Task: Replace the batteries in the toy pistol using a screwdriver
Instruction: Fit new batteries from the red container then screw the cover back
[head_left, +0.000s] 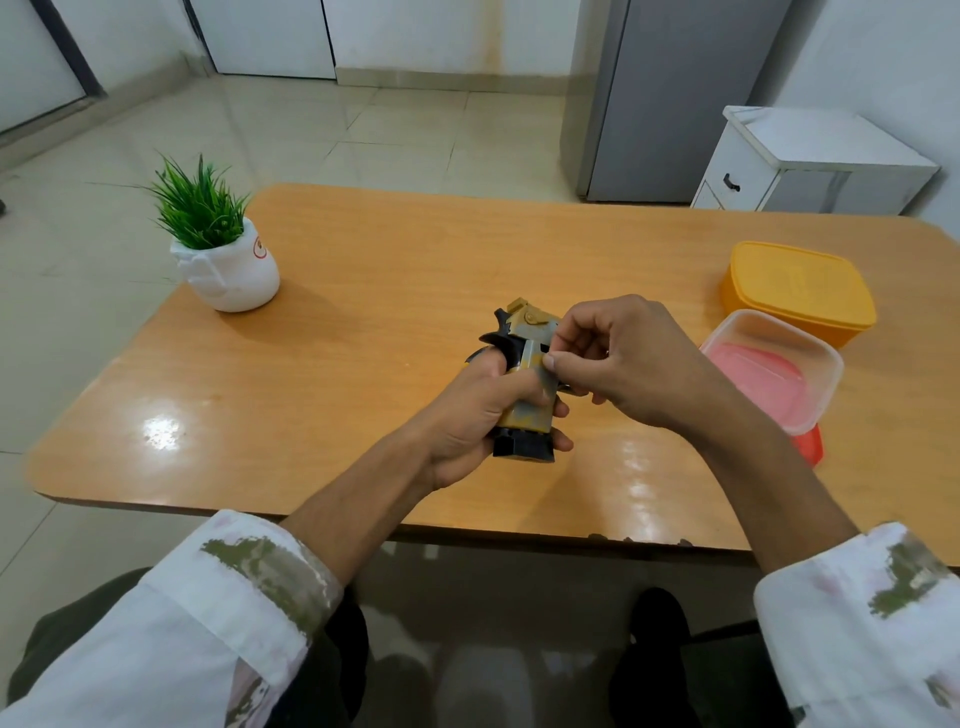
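Orange wooden table (395, 270): potted plant (223, 249) far-left; yellow tub (795, 291), clear lidded container (774, 369) right.

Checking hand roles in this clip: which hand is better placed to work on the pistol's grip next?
Probably the right hand: its fingertips already pinch at the side of the toy pistol. The left hand is wrapped around the grip, steadying it above the table.

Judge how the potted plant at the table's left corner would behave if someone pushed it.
The plant sits in a squat, rounded white pot, so it would probably slide rather than tip. The glossy table likely lets it slip easily. It stands close to the edge, so a leftward push risks knocking it off.
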